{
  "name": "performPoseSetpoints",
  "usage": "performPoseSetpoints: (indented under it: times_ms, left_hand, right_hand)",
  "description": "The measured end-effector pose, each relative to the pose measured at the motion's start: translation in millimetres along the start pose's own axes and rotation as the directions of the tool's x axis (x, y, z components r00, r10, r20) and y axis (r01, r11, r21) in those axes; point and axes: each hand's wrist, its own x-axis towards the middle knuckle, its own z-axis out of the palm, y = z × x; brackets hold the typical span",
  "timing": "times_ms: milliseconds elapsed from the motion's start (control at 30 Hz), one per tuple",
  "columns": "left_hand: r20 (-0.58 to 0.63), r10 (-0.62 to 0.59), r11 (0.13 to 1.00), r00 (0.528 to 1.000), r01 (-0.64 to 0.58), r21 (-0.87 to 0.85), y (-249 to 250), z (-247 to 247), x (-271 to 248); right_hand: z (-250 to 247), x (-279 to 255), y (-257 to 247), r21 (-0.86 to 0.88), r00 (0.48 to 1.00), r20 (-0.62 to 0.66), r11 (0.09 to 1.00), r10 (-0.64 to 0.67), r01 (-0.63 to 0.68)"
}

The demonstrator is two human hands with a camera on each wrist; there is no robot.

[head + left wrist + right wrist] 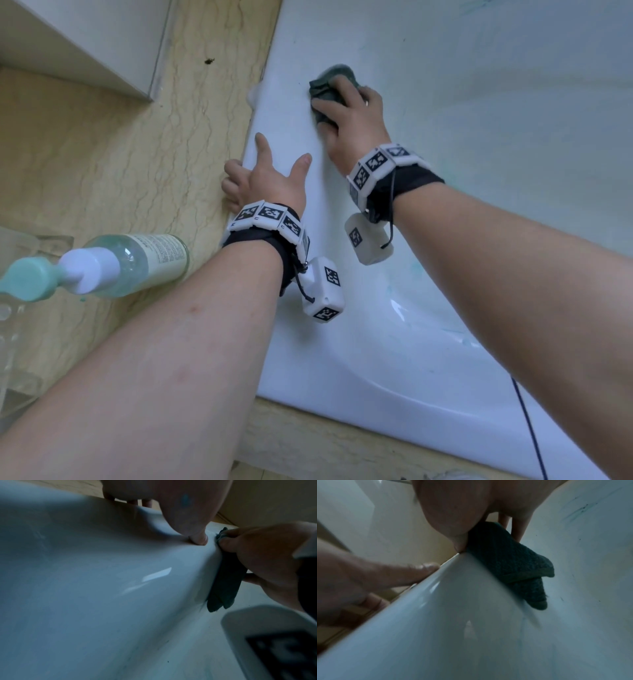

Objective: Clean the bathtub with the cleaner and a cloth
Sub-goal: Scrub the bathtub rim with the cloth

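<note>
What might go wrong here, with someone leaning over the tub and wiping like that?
The left hand braces on the glossy bathtub rim, which looks wet with cleaner, so it could slip. The cleaner bottle stands on the ledge close beside the left forearm; a swing of that arm might knock it over. The right hand grips a bunched cloth, so it may miss the faint greenish streaks lower in the tub.
</note>
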Motion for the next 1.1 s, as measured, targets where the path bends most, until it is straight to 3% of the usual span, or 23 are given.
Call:
performPoseSetpoints:
  times_ms: [367,800,933,1100]
  left_hand:
    - [0.027,-0.042,0.999,0.999,0.042,-0.005,20,13,3]
    - [-0.128,-0.088,0.993,0.988,0.096,0.061,37,29,5]
    - [-0.16,-0.075,0.992,0.984,0.09,0.089,37,32,4]
    - [-0.171,-0.075,0.994,0.982,0.088,0.068,37,32,4]
  right_hand:
    - [-9,25,9,-0.038,1.0,0.03,0.999,0.002,-0.001]
    - [-19,45,16,-0.029,0.999,0.037,1.0,0.007,-0.006]
    - [-22,46,20,-0.057,0.995,0.024,0.994,-0.097,0.098]
    - [-24,43,16,-0.114,0.95,0.093,0.945,-0.298,0.308]
